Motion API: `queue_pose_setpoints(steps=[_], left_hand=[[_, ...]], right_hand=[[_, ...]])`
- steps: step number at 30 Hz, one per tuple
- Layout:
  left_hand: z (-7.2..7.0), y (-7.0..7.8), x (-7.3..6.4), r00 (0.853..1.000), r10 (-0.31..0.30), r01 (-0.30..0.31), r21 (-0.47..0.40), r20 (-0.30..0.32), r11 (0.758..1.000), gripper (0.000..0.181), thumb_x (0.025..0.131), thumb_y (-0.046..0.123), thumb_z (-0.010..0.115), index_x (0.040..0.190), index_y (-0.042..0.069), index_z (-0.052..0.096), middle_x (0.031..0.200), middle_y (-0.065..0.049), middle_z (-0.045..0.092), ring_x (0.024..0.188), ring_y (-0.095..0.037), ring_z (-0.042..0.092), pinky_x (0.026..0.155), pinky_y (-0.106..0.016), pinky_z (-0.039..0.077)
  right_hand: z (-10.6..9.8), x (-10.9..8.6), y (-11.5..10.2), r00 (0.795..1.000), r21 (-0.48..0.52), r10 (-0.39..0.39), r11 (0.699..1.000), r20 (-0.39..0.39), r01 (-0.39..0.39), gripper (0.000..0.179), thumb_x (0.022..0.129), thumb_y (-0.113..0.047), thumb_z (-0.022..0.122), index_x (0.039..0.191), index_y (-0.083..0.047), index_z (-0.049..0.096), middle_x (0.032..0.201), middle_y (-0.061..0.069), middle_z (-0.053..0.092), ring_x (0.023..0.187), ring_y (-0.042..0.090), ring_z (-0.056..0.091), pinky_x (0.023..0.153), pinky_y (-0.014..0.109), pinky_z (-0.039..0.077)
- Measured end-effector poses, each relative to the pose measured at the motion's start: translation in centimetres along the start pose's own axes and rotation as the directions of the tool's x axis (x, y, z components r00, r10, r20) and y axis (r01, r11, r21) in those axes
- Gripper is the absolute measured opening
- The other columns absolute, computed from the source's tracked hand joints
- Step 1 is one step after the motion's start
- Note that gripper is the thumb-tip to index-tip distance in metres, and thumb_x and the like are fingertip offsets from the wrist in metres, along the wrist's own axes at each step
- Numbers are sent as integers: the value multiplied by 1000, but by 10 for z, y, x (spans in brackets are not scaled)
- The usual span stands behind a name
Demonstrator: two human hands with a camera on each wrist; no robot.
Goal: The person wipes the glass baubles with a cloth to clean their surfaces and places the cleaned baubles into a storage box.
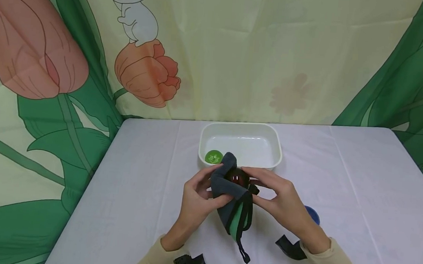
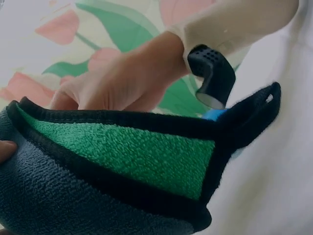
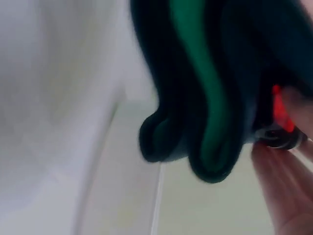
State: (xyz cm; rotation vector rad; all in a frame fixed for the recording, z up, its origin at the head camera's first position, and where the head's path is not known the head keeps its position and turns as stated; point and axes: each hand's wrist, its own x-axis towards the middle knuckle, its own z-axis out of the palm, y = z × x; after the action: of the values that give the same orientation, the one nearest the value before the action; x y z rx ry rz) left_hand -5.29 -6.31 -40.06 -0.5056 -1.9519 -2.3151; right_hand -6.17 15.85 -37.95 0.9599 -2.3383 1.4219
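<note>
Nearest the left wrist camera is a folded cloth (image 2: 117, 159), dark blue-grey and green, with black edging and a loop. Left hand (image 1: 200, 196): thumb and fingers curled, gripping the cloth. Right hand (image 1: 279, 197): fingers and thumb curled about a glossy dark-red object (image 1: 237, 176), which sits in the cloth's fold; mostly covered, it appears rounded. Position: in front of the white tray (image 1: 245, 149). Green item (image 1: 214, 157): inside the tray's near-left corner. Blue item (image 1: 313, 214): beside the right wrist, partly hidden.
</note>
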Motion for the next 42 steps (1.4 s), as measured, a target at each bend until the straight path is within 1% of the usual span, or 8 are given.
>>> queue_pose_setpoints(steps=[3, 10, 13, 16, 20, 24, 35, 42], left_hand=[[-1, 0, -1, 1000, -4, 4, 17, 2, 1000, 60, 75, -9, 77, 131, 0, 58, 133, -19, 58, 109, -23, 66, 85, -38, 58], [-3, -1, -3, 1000, -7, 7, -6, 14, 1000, 60, 75, -9, 77, 131, 0, 59, 133, -18, 58, 110, -24, 65, 87, -40, 57], [-3, -1, -4, 1000, -7, 8, -14, 19, 1000, 61, 76, -9, 77, 132, 0, 58, 134, -18, 57, 112, -23, 64, 88, -40, 57], [-3, 0, -4, 1000, -8, 8, -15, 20, 1000, 62, 75, -10, 78, 133, 0, 58, 135, -19, 56, 112, -23, 64, 88, -39, 57], [-3, 0, -4, 1000, 9, -8, -9, 24, 1000, 62, 75, -7, 80, 133, -2, 58, 136, -21, 56, 111, -22, 65, 86, -38, 58], [-3, -1, -3, 1000, 16, -17, 18, 25, 1000, 61, 75, -7, 80, 132, -1, 59, 134, -20, 57, 110, -21, 65, 85, -38, 58], [-2, -1, -3, 1000, 14, -14, 47, 2, 999, 59, 74, -10, 76, 130, -1, 59, 130, -19, 59, 104, -19, 66, 83, -37, 59], [0, 2, -4, 999, 35, -35, 55, 14, 998, 58, 75, -9, 77, 129, -1, 59, 131, -19, 59, 104, -20, 65, 81, -37, 60]], right_hand=[[0, 1, 1, 992, -78, -128, 989, 4, 128, 60, 78, 1, 81, 134, -5, 61, 134, 12, 63, 122, 16, 60, 97, 17, 48], [3, 4, 6, 915, -127, -403, 907, 16, 401, 37, 101, -26, 55, 125, -1, 67, 133, 17, 62, 127, 25, 56, 105, 22, 43], [3, 4, 6, 922, -127, -388, 914, 13, 386, 38, 102, -26, 54, 126, -1, 66, 134, 17, 62, 127, 25, 57, 104, 21, 44], [4, 2, 3, 957, -89, -290, 953, 10, 290, 41, 100, -28, 55, 130, -2, 64, 135, 15, 62, 127, 20, 58, 101, 20, 46], [5, -1, 1, 996, 65, -84, 994, 1, 83, 44, 92, -8, 68, 135, -2, 59, 132, 14, 64, 116, 11, 64, 91, 22, 53], [6, -1, 1, 1000, 165, 18, 986, -3, -17, 60, 80, 15, 72, 136, -2, 58, 129, 16, 65, 110, 10, 67, 86, 24, 56], [1, -1, 0, 998, 22, -46, 999, 50, 45, 73, 73, 13, 79, 140, -5, 55, 139, 12, 60, 125, 12, 58, 96, 20, 50], [0, 0, 4, 970, -26, -242, 970, 21, 242, 41, 98, -29, 59, 130, -3, 64, 136, 13, 61, 129, 18, 55, 101, 19, 46]])
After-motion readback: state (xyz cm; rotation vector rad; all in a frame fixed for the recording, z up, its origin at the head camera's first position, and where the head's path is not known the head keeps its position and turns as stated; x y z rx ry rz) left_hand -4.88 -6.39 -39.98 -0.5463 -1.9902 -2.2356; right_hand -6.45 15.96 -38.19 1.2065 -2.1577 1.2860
